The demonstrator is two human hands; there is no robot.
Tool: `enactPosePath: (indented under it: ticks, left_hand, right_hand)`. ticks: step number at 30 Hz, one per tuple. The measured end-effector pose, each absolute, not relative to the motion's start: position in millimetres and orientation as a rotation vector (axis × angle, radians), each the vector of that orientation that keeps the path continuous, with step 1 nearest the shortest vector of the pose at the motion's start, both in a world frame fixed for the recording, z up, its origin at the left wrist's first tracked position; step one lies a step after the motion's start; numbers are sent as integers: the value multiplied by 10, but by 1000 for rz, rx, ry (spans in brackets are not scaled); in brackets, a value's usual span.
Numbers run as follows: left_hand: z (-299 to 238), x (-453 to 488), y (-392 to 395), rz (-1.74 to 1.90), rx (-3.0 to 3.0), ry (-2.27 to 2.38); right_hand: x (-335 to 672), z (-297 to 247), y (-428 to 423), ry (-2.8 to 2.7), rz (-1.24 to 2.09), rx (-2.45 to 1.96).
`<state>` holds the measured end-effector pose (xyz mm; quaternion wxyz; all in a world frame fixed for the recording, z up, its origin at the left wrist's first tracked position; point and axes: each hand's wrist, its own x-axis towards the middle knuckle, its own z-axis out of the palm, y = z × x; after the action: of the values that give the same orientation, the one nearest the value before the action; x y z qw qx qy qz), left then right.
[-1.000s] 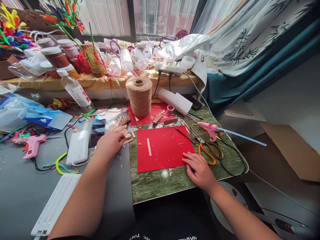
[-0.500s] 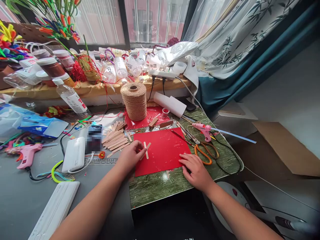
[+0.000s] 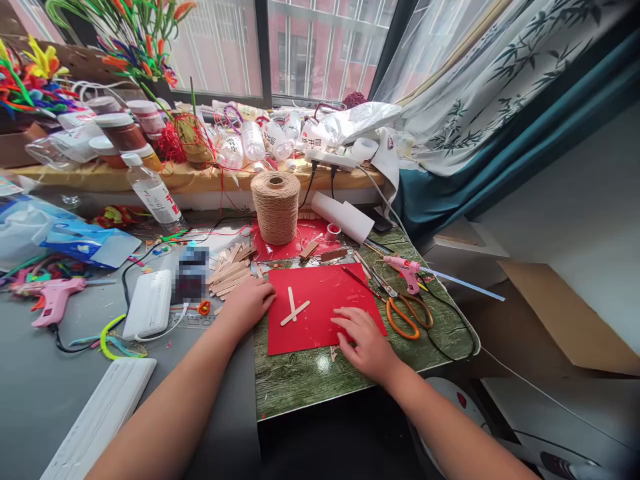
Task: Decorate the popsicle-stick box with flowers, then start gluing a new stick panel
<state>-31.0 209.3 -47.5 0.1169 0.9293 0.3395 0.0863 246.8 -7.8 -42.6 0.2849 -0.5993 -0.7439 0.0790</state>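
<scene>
Two wooden craft sticks (image 3: 301, 310) lie crossed on the left part of a red sheet (image 3: 320, 293). My left hand (image 3: 249, 303) is at the sheet's left edge, beside a pile of craft sticks (image 3: 231, 275). Its fingers bend loosely downward, with nothing visible in them; the fingertips are partly hidden. Fingers apart, my right hand (image 3: 364, 343) rests over the sheet's lower right part and holds nothing. Just beyond it are a dark slim pencil-like stick (image 3: 361, 283) and orange-handled scissors (image 3: 403, 319).
A twine spool (image 3: 276, 208) stands behind the sheet. One pink glue gun (image 3: 406, 270) lies at right, another pink glue gun (image 3: 54, 299) at left. A white power bank (image 3: 148, 305) and a bottle (image 3: 156, 195) are on the left. Cables cross the table (image 3: 300, 393).
My left hand has let go of a craft stick, now lying across the other one, and moved left toward the pile. My right hand has shifted left on the red sheet.
</scene>
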Motion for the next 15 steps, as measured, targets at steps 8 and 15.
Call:
enactPosePath:
  ticks: [8, 15]
  left_hand:
    - [-402, -286, 2007, 550, 2666, 932]
    - [-372, -286, 1939, 247, 2693, 710]
  right_hand:
    - [2035, -522, 647, -2053, 231, -1591]
    - [2109, -513, 644, -2037, 228, -1738]
